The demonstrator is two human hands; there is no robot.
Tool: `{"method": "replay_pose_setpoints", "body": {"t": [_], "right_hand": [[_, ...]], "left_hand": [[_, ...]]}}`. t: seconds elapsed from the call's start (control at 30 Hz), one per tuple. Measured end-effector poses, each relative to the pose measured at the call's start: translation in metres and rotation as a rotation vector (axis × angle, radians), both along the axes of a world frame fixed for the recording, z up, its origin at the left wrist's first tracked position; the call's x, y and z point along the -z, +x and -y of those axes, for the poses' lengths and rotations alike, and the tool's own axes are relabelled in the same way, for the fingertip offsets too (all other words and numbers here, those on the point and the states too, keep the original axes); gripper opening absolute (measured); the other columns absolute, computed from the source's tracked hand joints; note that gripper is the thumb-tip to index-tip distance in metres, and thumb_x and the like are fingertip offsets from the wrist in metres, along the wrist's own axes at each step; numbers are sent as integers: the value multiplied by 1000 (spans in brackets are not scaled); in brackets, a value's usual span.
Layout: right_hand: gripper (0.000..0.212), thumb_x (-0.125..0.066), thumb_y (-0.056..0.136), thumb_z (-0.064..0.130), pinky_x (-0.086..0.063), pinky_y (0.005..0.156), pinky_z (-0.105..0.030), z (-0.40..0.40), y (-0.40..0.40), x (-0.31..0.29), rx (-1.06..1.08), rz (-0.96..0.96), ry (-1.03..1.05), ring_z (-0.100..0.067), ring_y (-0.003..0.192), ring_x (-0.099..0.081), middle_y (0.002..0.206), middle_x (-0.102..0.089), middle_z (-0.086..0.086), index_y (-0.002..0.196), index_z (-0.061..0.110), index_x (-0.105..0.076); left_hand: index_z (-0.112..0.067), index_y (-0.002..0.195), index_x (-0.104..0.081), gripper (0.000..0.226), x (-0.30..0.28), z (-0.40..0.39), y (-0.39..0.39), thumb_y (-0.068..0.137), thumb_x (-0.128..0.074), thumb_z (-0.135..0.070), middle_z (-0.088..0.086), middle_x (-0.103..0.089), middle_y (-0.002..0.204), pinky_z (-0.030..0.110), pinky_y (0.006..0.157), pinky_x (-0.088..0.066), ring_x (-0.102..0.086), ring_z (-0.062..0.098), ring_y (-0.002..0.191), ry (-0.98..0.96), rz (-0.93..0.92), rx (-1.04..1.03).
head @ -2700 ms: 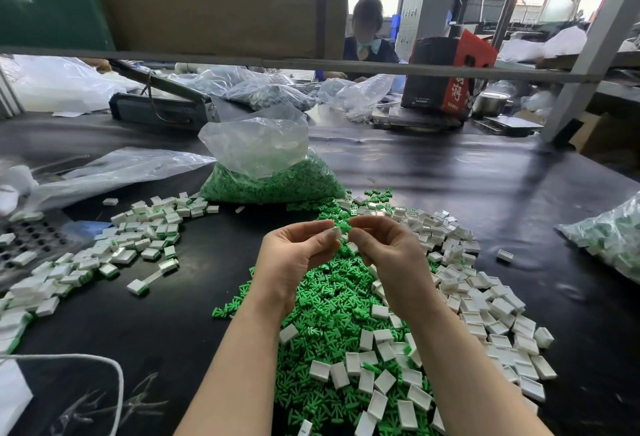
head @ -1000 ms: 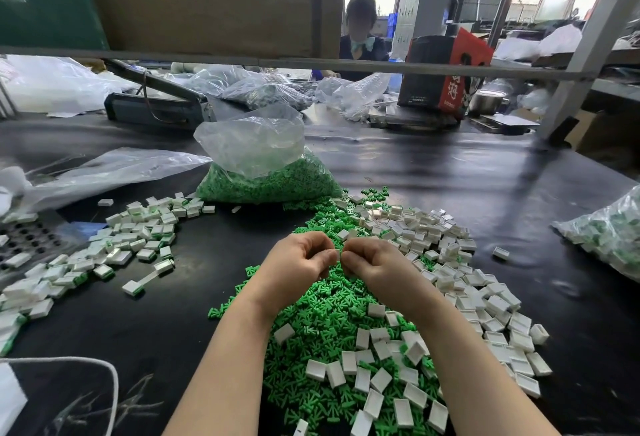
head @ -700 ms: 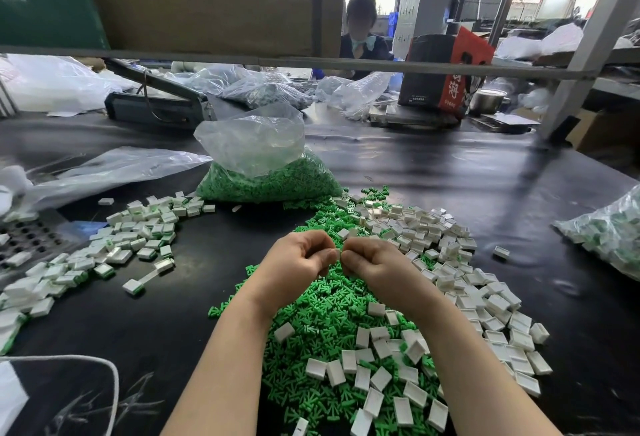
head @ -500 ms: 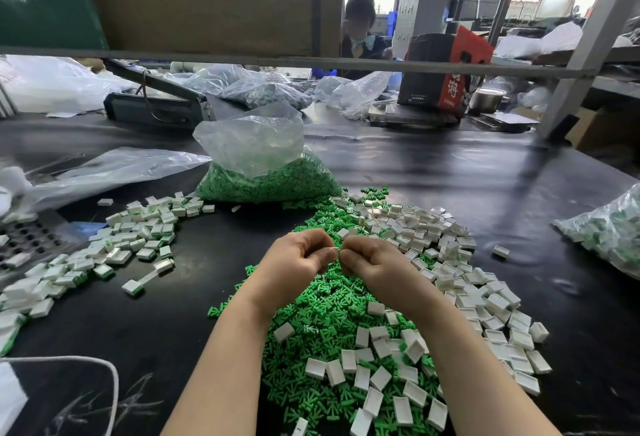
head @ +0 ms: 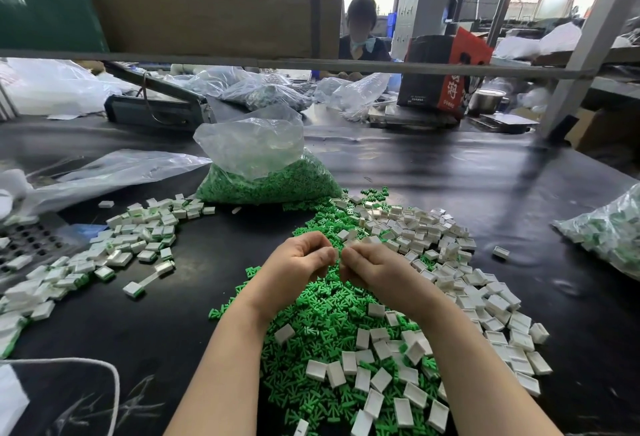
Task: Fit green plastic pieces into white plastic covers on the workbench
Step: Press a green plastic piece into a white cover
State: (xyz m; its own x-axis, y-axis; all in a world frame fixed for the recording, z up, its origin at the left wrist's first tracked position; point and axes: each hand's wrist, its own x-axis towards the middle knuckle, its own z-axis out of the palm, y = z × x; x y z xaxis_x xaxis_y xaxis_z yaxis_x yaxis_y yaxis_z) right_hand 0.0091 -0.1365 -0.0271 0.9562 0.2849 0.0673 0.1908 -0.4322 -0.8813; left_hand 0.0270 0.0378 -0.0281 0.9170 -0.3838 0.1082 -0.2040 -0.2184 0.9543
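My left hand (head: pixel 298 265) and my right hand (head: pixel 374 272) meet fingertip to fingertip just above a heap of loose green pieces (head: pixel 322 314). Their curled fingers pinch one small part between them. Only a sliver of a white cover (head: pixel 349 245) shows at my right fingertips; the rest is hidden by the fingers. Loose white covers (head: pixel 433 238) spread to the right of the heap and over its near side. To the left lies a scatter of covers with green inside (head: pixel 138 238).
A clear bag of green pieces (head: pixel 270 182) stands behind the heap on the black workbench (head: pixel 450 175). Another bag of parts (head: pixel 609 234) lies at the right edge, a perforated black tray (head: pixel 31 241) at the left. A person (head: pixel 360 30) sits beyond the shelf rail (head: pixel 346 66).
Since 2.7 s ago both hands have come down closer to the heap and curled tighter together. Over the last second they have stayed almost still.
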Motion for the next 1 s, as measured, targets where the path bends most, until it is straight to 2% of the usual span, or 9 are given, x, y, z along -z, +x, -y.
{"method": "replay_pose_setpoints", "body": {"t": [0.1, 0.2, 0.33, 0.43, 0.5, 0.73, 0.83, 1.0], "right_hand": [[36, -45, 103, 19, -32, 54, -17, -1, 0, -1, -19, 23, 21, 0, 51, -38, 53, -45, 14, 69, 16, -54], [36, -46, 103, 18, -31, 53, -19, -1, -1, -2, -25, 45, 80, -7, 55, -36, 56, -43, 11, 67, 17, -51], [38, -44, 103, 16, -30, 54, -19, -1, 0, -1, -55, 14, 109, -6, 54, -34, 58, -40, 8, 66, 17, -48], [38, -44, 103, 16, -29, 53, -20, 0, 0, 0, -77, 6, 73, -7, 53, -33, 57, -39, 8, 65, 18, -47], [38, -45, 103, 16, -30, 55, -20, 0, 0, 0, -87, -12, 54, -6, 54, -34, 58, -40, 8, 65, 18, -47], [33, -46, 102, 16, -31, 55, -17, 1, -3, 0, -131, -56, 40, -5, 55, -35, 61, -40, 7, 70, 15, -48], [32, -46, 102, 15, -31, 55, -18, 1, -3, 0, -143, -65, 47, -6, 56, -34, 62, -39, 6, 71, 14, -48], [31, -46, 103, 15, -31, 54, -15, 1, -2, 2, -134, -86, 55, -3, 54, -35, 60, -41, 9, 72, 15, -49]], "left_hand": [[-13, 76, -56, 24, 0, 1, 0, 99, -51, -14, 1, -50, 64, 23, 57, -33, -42, 13, 60, 26, -21, 9], [-13, 73, -52, 29, -3, 3, -2, 101, -45, -13, 0, -48, 61, 20, 54, -32, -39, 7, 52, 1, -56, 44], [-9, 79, -49, 25, -5, 3, -3, 102, -43, -13, 0, -42, 64, 24, 55, -28, -34, 11, 57, 35, -35, 73], [-7, 84, -51, 20, -6, 2, -5, 102, -44, -13, -6, -41, 62, 17, 54, -29, -34, 6, 56, 59, -25, 84], [-10, 82, -51, 21, -7, 1, -5, 102, -46, -13, -10, -39, 60, 17, 54, -30, -34, 5, 56, 72, -24, 100], [-13, 81, -51, 21, -9, -3, -5, 101, -48, -14, -7, -37, 65, 21, 56, -28, -32, 7, 60, 145, -27, 144], [-15, 79, -52, 22, -9, -3, -5, 101, -49, -14, -14, -38, 61, 16, 54, -29, -33, 4, 57, 157, -26, 148], [-8, 82, -53, 20, -9, -5, -6, 100, -50, -16, -11, -38, 63, 20, 57, -29, -33, 5, 59, 193, 10, 139]]}}
